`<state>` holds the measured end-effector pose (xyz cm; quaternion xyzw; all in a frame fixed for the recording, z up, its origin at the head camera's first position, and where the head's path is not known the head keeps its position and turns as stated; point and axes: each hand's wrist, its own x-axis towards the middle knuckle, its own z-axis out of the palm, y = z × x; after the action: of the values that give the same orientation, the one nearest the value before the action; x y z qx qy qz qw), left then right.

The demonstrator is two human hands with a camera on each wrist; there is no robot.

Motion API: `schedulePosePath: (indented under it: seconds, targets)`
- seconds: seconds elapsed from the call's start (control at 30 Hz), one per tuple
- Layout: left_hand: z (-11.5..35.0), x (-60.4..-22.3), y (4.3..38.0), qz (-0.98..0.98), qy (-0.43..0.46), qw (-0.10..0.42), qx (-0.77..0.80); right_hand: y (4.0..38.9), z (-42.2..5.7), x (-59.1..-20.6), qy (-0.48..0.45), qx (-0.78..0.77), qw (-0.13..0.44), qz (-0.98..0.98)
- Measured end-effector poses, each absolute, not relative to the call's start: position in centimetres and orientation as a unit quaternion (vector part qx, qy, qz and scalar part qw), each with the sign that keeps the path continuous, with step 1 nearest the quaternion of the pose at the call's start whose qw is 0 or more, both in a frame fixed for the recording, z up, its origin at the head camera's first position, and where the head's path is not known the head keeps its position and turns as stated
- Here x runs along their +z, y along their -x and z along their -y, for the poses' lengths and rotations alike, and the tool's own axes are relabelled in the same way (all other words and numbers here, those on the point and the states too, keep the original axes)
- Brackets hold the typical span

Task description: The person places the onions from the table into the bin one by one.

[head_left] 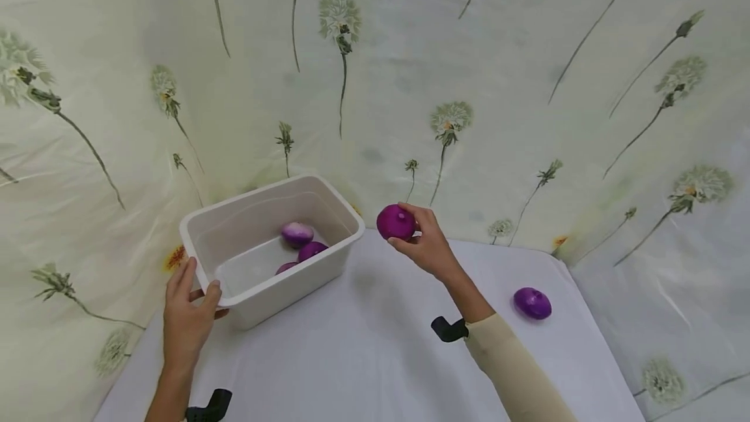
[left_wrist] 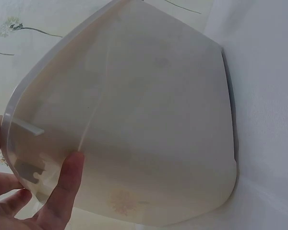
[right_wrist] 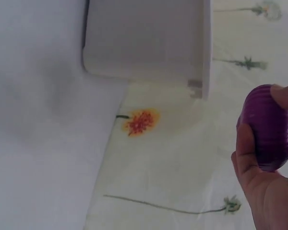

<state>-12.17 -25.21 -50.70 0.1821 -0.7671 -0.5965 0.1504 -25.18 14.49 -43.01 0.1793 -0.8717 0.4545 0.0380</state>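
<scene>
My right hand (head_left: pixel 426 243) pinches a red onion (head_left: pixel 395 223) between thumb and fingers, in the air just right of the white plastic bin (head_left: pixel 293 284). The right wrist view shows the same held onion (right_wrist: pixel 266 127) at its right edge. My left hand (head_left: pixel 190 314) grips the bin's near left corner. In the left wrist view, the thumb (left_wrist: pixel 69 179) lies against the bin's outer wall (left_wrist: pixel 158 110), the fingers by its rim. Inside the bin, three red onions show at the right end: one (head_left: pixel 297 234) whole, another (head_left: pixel 312 251) partly covered, and the lowest (head_left: pixel 286 267) mostly hidden by the wall.
Another red onion (head_left: pixel 532 303) lies on the white-covered table (head_left: pixel 351 370) at the right, beyond my right forearm. A flower-patterned sheet (head_left: pixel 387 70) hangs behind and along both sides of the table. The bin stands at the table's back left.
</scene>
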Motion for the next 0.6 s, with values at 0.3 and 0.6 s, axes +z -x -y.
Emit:
schedulePosePath:
  seconds: [0.3, 0.6]
  targets:
    - [25.3, -50.7, 13.3, 0.775, -0.157, 0.150, -0.593, 27.0, -9.7, -42.2, -0.216, 0.473, 0.005, 0.854]
    - [25.7, -51.1, 12.7, 0.765, -0.170, 0.149, -0.603, 28.7, -4.3, -41.3, -0.239, 0.468, -0.035, 0.850]
